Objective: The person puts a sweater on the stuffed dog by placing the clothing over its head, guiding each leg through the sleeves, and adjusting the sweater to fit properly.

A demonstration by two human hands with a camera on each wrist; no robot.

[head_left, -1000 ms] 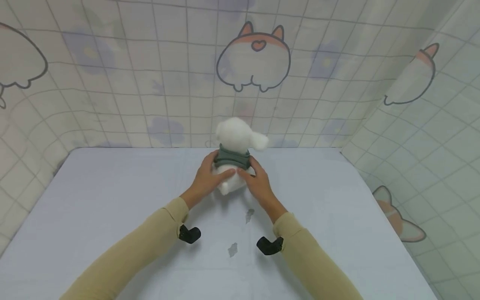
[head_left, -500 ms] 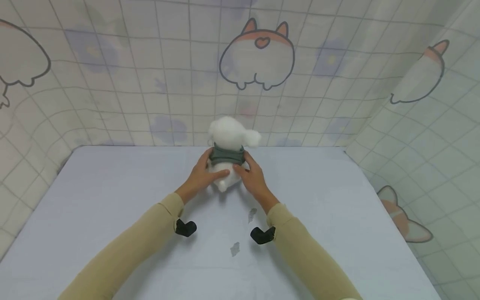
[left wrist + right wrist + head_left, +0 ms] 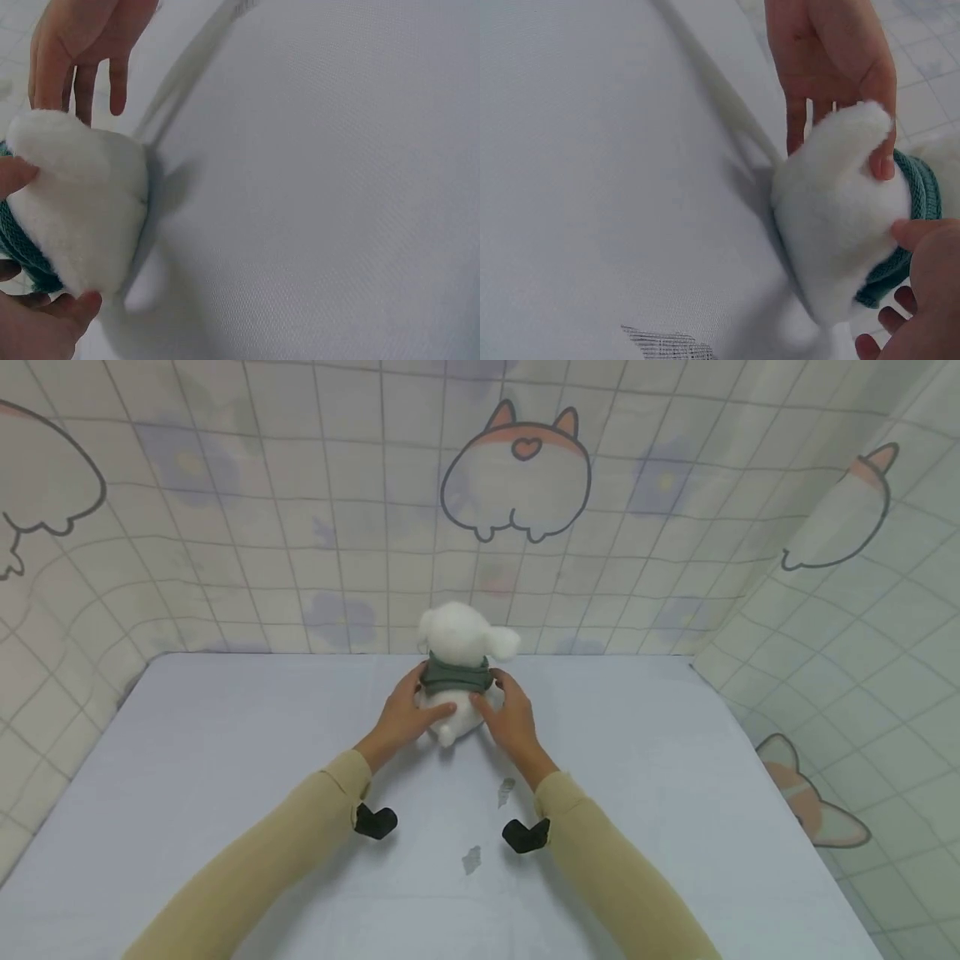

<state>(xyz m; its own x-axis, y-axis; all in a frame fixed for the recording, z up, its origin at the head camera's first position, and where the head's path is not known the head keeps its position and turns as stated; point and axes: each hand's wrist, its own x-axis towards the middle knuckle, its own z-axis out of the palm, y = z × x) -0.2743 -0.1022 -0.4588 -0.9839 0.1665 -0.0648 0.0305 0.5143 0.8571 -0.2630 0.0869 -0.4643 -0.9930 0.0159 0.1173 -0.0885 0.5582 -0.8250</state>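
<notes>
A white plush toy (image 3: 457,635) with floppy ears and a green knitted top (image 3: 456,677) sits upright near the far edge of the table, its back and stubby tail towards me. My left hand (image 3: 402,714) holds its left side, thumb laid across the lower back. From the other side my right hand (image 3: 512,717) holds it, thumb tip against the white fur. In the right wrist view, some of the right fingers (image 3: 891,319) curl in the air below the knitted top. The toy's face and front are hidden.
A white-covered table (image 3: 637,777) spreads around the toy, with two small grey patches (image 3: 471,860) on it. Behind and at the sides hangs a checked curtain (image 3: 360,527) printed with cartoon corgis. Black wrist pieces (image 3: 375,821) stick out from both cuffs.
Both hands and the toy have shifted a little to the left, then slightly towards me. The right index finger now stands out more from the knitted top. The head view has tilted slightly.
</notes>
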